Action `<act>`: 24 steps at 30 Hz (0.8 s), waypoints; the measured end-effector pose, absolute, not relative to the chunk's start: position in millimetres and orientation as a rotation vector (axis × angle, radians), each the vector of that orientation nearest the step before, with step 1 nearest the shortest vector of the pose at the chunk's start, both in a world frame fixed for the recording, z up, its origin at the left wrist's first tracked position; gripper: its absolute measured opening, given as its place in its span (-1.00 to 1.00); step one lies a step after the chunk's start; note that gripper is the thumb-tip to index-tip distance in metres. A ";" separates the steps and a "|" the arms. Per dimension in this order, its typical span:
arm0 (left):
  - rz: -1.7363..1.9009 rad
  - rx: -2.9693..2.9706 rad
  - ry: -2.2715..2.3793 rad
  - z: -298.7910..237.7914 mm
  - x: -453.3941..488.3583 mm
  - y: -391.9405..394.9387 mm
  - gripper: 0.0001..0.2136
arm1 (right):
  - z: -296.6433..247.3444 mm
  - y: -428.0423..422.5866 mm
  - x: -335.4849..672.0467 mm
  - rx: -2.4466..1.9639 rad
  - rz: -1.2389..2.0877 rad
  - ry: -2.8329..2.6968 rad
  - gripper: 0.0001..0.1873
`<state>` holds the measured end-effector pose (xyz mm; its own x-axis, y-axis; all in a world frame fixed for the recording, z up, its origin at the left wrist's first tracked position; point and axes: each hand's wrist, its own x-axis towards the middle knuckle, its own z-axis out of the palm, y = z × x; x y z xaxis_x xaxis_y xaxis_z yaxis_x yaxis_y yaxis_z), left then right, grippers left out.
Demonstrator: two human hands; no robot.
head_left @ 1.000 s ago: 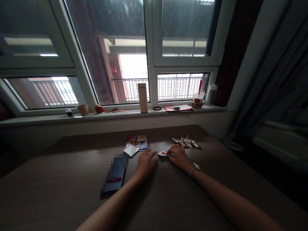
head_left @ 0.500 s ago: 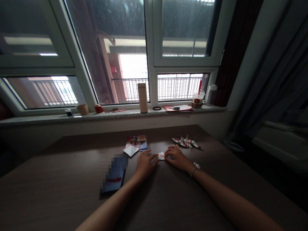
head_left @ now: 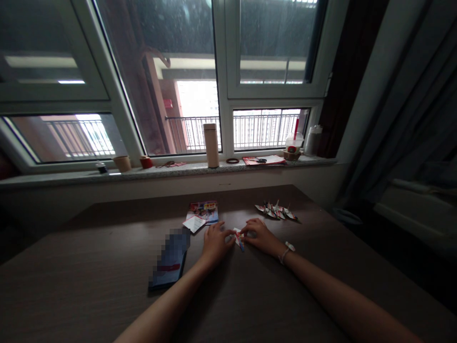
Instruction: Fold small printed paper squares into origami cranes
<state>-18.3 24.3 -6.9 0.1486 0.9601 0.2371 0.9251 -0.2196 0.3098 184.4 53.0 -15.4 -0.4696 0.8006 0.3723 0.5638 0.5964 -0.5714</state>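
Observation:
Between my two hands a small folded piece of paper point(head_left: 238, 234), white with red and blue print, rests on or just above the table. My left hand point(head_left: 215, 242) pinches its left side between thumb and fingers. At its right side, my right hand point(head_left: 261, 237) has thumb and fingertips closed on the paper; a bracelet circles that wrist. Beyond the right hand lie several folded paper cranes point(head_left: 276, 210). A white paper square point(head_left: 194, 224) overlaps a colourful printed booklet point(head_left: 203, 209) past the left hand.
A dark phone point(head_left: 169, 267), partly blurred out, lies left of my left forearm on the brown table point(head_left: 89, 267). Along the windowsill stand a tall beige bottle point(head_left: 211, 146), a paper cup point(head_left: 122, 163), scissors point(head_left: 262, 160) on papers and a drink cup point(head_left: 293, 143).
The paper now shows a red and blue printed part opened out toward me, where it looked mostly white and flat before. Both hands have shifted slightly, the fingers still at its sides.

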 end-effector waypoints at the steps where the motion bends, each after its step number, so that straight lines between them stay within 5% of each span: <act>1: 0.583 2.312 1.897 -6.6 -17.5 24.8 -0.76 | -17.6 53.8 183.9 -1.085 0.462 -2.199 -0.78; 5: 0.599 2.297 1.875 -8.5 -17.1 27.2 -0.76 | -24.8 56.4 183.5 -1.127 0.424 -2.200 -0.64; 24: 0.641 2.268 1.806 -11.5 -21.0 29.8 -0.77 | -19.9 56.9 185.2 -1.159 0.518 -2.203 -0.69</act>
